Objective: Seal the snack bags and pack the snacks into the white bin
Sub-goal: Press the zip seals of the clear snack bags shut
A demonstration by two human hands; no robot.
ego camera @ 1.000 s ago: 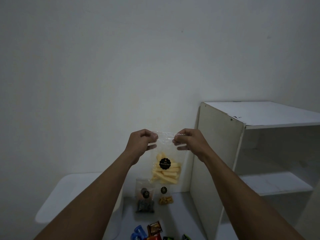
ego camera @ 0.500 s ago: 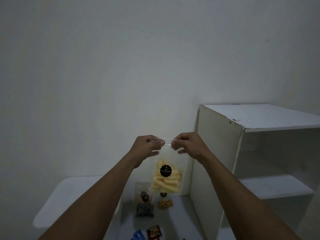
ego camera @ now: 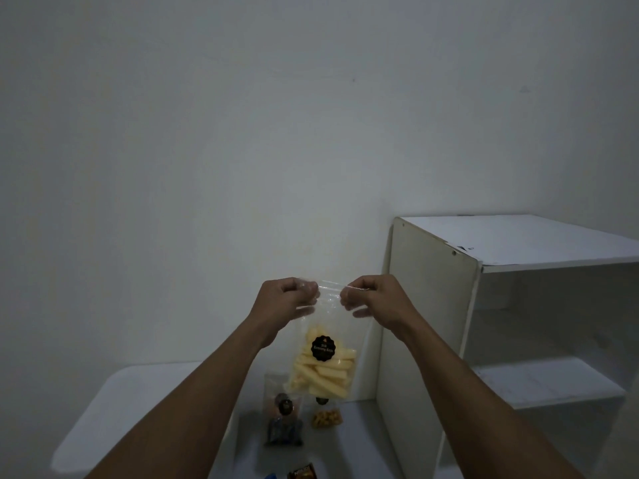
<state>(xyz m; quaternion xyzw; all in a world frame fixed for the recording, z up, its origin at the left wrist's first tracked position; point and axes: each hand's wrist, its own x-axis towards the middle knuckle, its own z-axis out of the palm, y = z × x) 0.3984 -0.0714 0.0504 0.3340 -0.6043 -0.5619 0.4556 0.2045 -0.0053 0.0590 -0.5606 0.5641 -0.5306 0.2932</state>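
Shelf: a white open-fronted wooden shelf unit [ego camera: 432,323] stands at the right.
Bin: the white rounded plastic bin [ego camera: 114,409] sits low on the left.
Bag: a clear plastic zip bag of pale yellow sticks [ego camera: 325,368] hangs in mid-air above the grey desk [ego camera: 356,444].
Hands: the left hand [ego camera: 287,299] and right hand [ego camera: 373,295] each pinch its top strip.
Progress: sealing seems under way; a dark snack bag [ego camera: 284,423] and a golden snack bag [ego camera: 326,418] wait unpacked.
Hidden: the bin's inside is out of view, and the zip's closure is unclear.
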